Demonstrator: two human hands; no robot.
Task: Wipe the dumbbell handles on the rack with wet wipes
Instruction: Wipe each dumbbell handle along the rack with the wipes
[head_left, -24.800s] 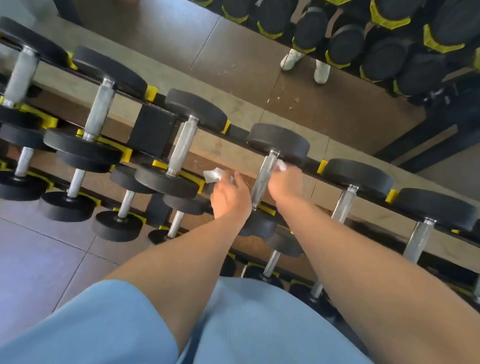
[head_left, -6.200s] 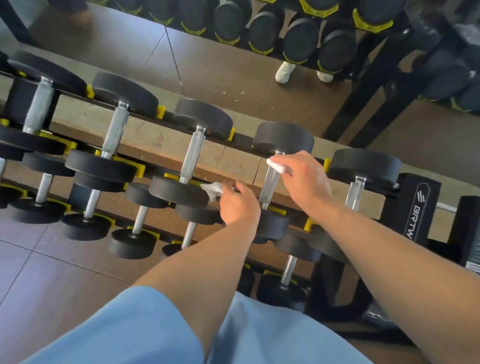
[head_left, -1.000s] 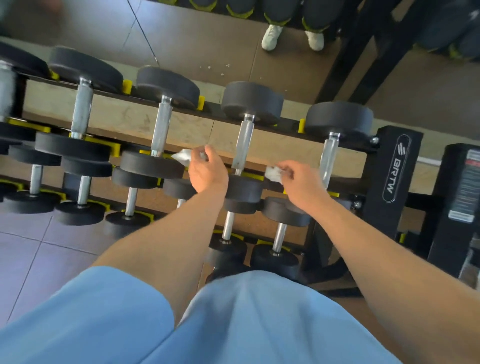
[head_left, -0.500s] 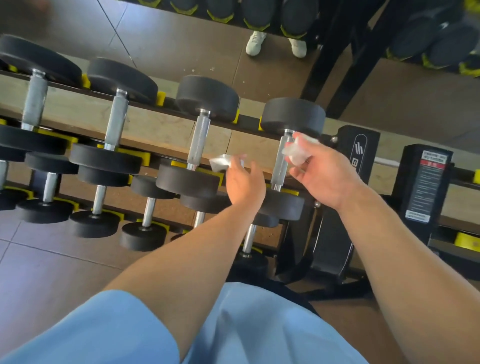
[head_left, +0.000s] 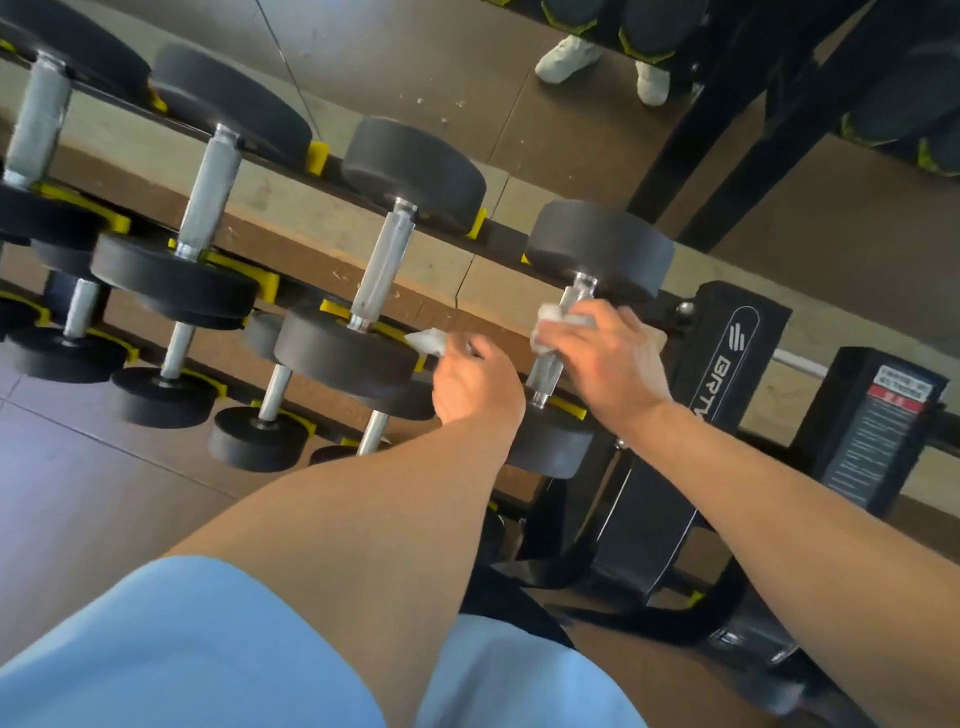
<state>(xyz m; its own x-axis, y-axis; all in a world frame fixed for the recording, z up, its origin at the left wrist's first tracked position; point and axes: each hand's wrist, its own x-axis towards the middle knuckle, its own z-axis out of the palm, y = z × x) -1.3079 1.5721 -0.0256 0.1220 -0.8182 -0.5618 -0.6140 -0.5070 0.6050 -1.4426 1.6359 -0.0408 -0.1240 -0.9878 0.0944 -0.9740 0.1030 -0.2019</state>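
The bare steel handle (head_left: 550, 358) of the end dumbbell, a knurled silver bar between two black round rubber heads, lay on the top tier of the black tubular dumbbell rack (head_left: 727, 364), at about 1 o'clock from frame centre in the head view. Its long axis ran from the near head at 7 o'clock to the far head (head_left: 597, 249) at 1 o'clock, the far end pointing away from the person and slightly to the right; the neighbouring handles lay parallel to it. The right hand (head_left: 608, 364) was curled around the upper part of this handle, pressing a crumpled white wet wipe (head_left: 553, 314) against the steel. The left hand (head_left: 475, 384), at 9 o'clock from the handle and clear of it, was closed in a pinch on a second crumpled white wipe (head_left: 428, 342), held near the black head of the adjacent dumbbell (head_left: 343, 353). As a judgement, the task stood at the last handle of the top row, since the rack's black end post with white lettering stood immediately at 3 o'clock. Whether the handles further toward 9 o'clock had been cleaned could not be determined; no wetness was visible on them. The shorter dumbbells (head_left: 260, 436) on the lower tiers, at 7 to 8 o'clock, probably remained to be wiped. Pale blue shorts (head_left: 208, 649) filled the frame at 6 o'clock.
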